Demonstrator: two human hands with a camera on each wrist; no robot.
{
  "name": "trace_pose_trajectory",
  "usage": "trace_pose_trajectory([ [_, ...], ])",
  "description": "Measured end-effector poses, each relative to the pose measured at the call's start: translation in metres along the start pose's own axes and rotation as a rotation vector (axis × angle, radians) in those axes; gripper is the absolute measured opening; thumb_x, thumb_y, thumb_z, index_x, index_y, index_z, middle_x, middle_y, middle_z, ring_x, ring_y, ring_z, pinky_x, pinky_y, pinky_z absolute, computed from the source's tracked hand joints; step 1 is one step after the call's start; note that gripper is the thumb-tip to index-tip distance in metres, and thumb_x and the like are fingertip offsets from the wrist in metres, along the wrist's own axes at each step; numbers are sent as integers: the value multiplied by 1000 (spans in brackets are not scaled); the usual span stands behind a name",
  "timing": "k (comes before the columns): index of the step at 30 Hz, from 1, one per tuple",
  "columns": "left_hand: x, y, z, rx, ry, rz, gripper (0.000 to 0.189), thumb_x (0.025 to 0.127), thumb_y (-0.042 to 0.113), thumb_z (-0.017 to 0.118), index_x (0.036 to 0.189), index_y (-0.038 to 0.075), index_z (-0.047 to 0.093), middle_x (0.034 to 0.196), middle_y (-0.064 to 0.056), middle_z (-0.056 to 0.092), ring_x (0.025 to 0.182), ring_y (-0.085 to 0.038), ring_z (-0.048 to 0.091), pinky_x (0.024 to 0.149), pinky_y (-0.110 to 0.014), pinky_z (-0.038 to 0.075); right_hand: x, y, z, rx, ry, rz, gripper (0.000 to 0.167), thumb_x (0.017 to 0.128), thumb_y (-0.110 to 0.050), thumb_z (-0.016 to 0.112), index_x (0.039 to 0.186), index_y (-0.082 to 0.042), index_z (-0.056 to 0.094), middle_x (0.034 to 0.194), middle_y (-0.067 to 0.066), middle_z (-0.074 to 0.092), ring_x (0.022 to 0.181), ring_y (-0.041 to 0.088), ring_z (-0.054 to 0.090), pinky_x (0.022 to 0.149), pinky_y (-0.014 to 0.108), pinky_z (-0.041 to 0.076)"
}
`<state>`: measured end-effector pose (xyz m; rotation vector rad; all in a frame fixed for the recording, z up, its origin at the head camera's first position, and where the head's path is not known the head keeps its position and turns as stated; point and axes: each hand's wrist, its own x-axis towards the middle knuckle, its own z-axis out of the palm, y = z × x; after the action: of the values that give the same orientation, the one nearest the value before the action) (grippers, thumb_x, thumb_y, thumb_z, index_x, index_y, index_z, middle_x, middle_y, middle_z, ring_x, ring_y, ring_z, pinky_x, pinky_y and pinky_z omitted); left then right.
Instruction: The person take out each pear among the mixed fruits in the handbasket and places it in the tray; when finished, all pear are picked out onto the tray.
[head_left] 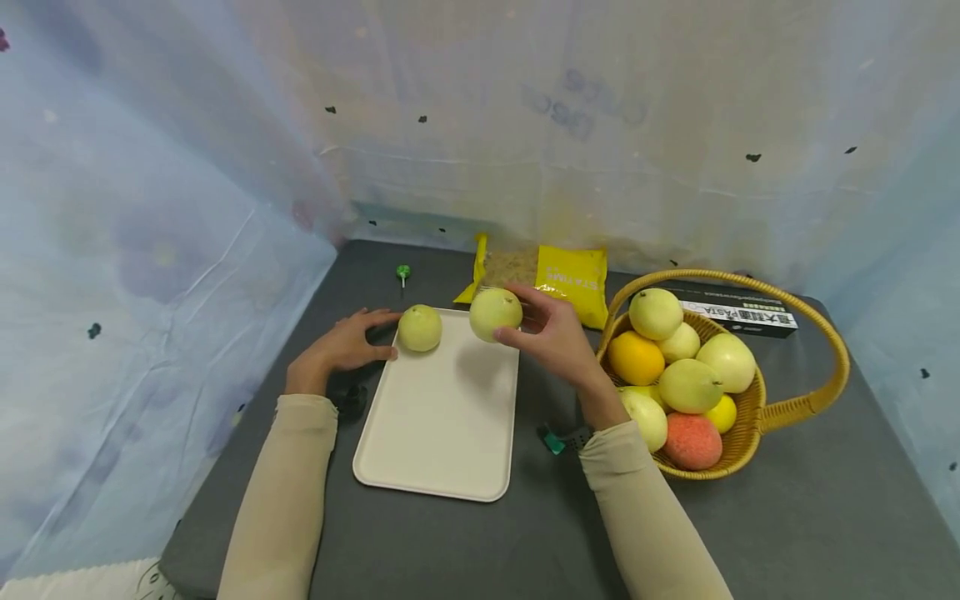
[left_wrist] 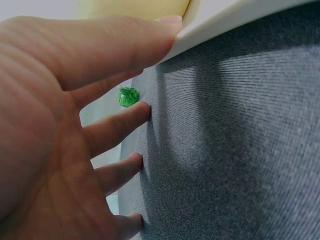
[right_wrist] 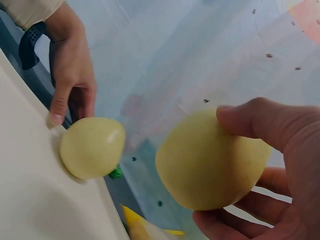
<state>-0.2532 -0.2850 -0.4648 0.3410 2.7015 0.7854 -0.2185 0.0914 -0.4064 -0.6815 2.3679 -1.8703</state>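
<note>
My right hand (head_left: pixel 555 333) grips a round, pale green pear (head_left: pixel 495 314) with thumb and fingers, above the upper right of a cream tray (head_left: pixel 442 417). In the right wrist view, that pear (right_wrist: pixel 210 160) hangs clear of the tray. A second pale green pear (head_left: pixel 419 328) rests on the tray's upper left corner. Beside it is my left hand (head_left: pixel 347 340), thumb on the tray's edge and fingers spread. The left wrist view has the fingertips (left_wrist: pixel 137 162) on the dark tabletop and nothing held in that hand.
A wicker basket (head_left: pixel 750 446) of pears, an orange (head_left: pixel 636 357) and a reddish fruit (head_left: pixel 693 440) stands right of the tray, its handle arching high. Behind are a yellow bag (head_left: pixel 573 279) and a black box (head_left: pixel 738 310). A green-topped lollipop (head_left: pixel 403 272) lies at the back left.
</note>
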Motion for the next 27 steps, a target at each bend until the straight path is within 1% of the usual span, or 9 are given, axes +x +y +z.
trace_pose_trajectory([
  [3, 1, 0, 0, -1, 1, 0, 77, 103, 34, 78, 170, 18, 44, 180, -20, 27, 168, -54, 7, 124, -87, 9, 7, 9, 8, -3, 14, 15, 68, 95, -13, 87, 158, -11, 60, 152, 13, 65, 129, 33, 73, 109, 45, 61],
  [7, 2, 0, -1, -5, 0, 4, 77, 103, 33, 79, 170, 17, 44, 180, -21, 27, 168, -55, 7, 125, -87, 7, 15, 21, 17, 15, 32, 63, 68, 95, -12, 86, 158, -7, 60, 155, 13, 63, 130, 35, 72, 107, 45, 62],
  [11, 3, 0, -2, -4, -1, 13, 77, 103, 33, 79, 170, 16, 44, 180, -22, 28, 167, -56, 7, 125, -86, 4, 21, 32, 26, 25, 42, 113, 70, 95, -14, 87, 158, -4, 58, 154, 13, 64, 131, 35, 72, 106, 45, 63],
  [13, 3, -1, -1, -2, -1, 13, 77, 103, 33, 79, 170, 17, 44, 180, -22, 28, 167, -56, 7, 125, -86, 4, 23, 38, 31, 15, 40, 132, 71, 95, -15, 88, 159, -6, 58, 153, 12, 65, 131, 34, 72, 106, 45, 63],
  [17, 4, -3, 0, 0, 1, 13, 77, 103, 32, 79, 170, 17, 44, 180, -21, 27, 168, -55, 7, 126, -86, 3, 26, 51, 40, -14, 27, 140, 69, 94, -18, 89, 157, -12, 61, 151, 10, 66, 130, 33, 72, 105, 47, 63],
  [20, 3, -3, 1, -4, 0, 14, 77, 103, 33, 79, 170, 17, 44, 180, -22, 27, 168, -55, 7, 125, -86, 4, 29, 59, 46, -45, 19, 146, 70, 93, -19, 90, 156, -12, 62, 152, 10, 66, 131, 34, 72, 106, 48, 62],
  [23, 3, -3, 1, -9, -4, 13, 77, 103, 33, 79, 170, 18, 43, 180, -22, 26, 168, -55, 6, 125, -86, 3, 32, 66, 53, -93, 22, 159, 70, 92, -21, 92, 155, -13, 64, 151, 10, 67, 131, 34, 72, 107, 47, 62],
  [27, 3, -4, 1, -8, -8, 12, 78, 103, 34, 79, 171, 18, 43, 181, -21, 26, 168, -55, 6, 125, -86, 2, 34, 73, 62, -121, 39, 187, 69, 91, -25, 93, 154, -17, 65, 152, 8, 67, 131, 33, 72, 105, 46, 63],
])
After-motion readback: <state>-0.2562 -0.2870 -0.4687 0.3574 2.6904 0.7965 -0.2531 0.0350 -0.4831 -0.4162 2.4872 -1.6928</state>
